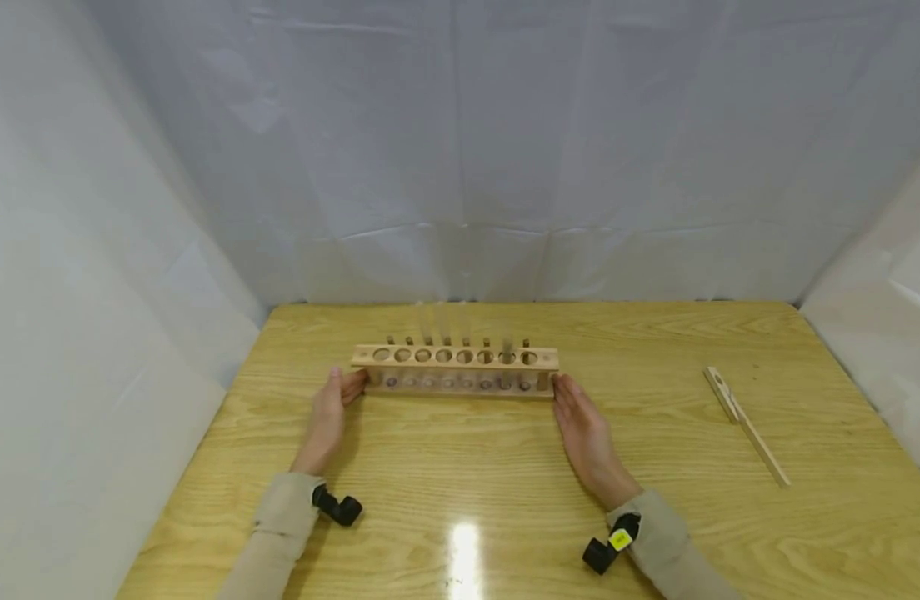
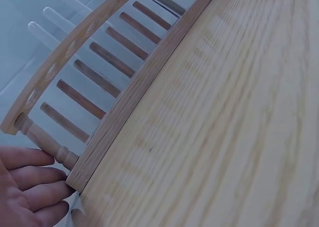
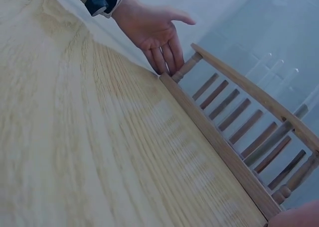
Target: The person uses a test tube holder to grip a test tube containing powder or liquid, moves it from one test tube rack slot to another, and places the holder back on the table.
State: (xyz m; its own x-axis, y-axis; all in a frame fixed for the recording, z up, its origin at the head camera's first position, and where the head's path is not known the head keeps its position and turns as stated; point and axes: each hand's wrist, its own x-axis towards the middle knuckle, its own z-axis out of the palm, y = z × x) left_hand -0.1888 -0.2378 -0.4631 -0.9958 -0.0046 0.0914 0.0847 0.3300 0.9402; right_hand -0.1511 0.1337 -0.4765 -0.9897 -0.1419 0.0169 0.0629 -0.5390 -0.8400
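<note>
A wooden test tube rack [image 1: 455,358] stands upright on the table, with a row of round holes and several pegs behind. Clear test tubes [image 2: 45,34] rise at its back, and a darker tube [image 3: 269,143] stands in a hole toward its right end. My left hand [image 1: 329,417] has its fingers extended against the rack's left end; the left wrist view shows the fingertips at the end of the base. My right hand [image 1: 587,440] lies along the right end, fingers straight. Only a small part of that hand [image 3: 296,217] shows in the right wrist view.
To the right on the wooden table [image 1: 460,467] lies a wooden test tube holder [image 1: 747,425], set at a slant. White sheeting [image 1: 460,150] hangs behind the table and along both sides.
</note>
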